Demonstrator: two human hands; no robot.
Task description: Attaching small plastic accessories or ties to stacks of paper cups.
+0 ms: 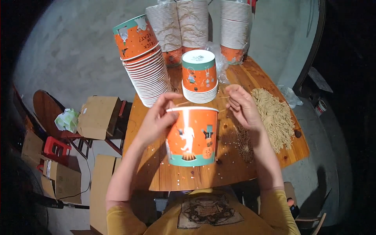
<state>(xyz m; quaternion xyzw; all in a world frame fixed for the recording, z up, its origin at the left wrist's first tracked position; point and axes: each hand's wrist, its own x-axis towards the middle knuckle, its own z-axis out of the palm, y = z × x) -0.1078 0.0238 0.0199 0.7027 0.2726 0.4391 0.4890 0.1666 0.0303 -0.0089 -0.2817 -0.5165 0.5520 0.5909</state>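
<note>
An orange paper bucket (pixel 199 135) with a green base band and Halloween figures stands upright in front of me. My left hand (pixel 158 117) is closed at its rim on the left side, fingers over the edge. A thin tan cord (pixel 222 97) shows at the bucket's mouth and reaches my right hand (pixel 243 106), which pinches it beside the far right rim. How the cord is fastened to the bucket cannot be made out. Beyond it, a short upside-down stack of the same buckets (pixel 199 74) stands on the table.
A tall leaning bucket stack (pixel 143 64) is at the left. More wrapped stacks (pixel 192 25) stand at the back. A heap of beige cords (pixel 273 121) lies right, beside darker strands (pixel 244 145) on the wooden table (pixel 231 168). Left are cardboard boxes (pixel 98 117) and a red stool (pixel 56 150).
</note>
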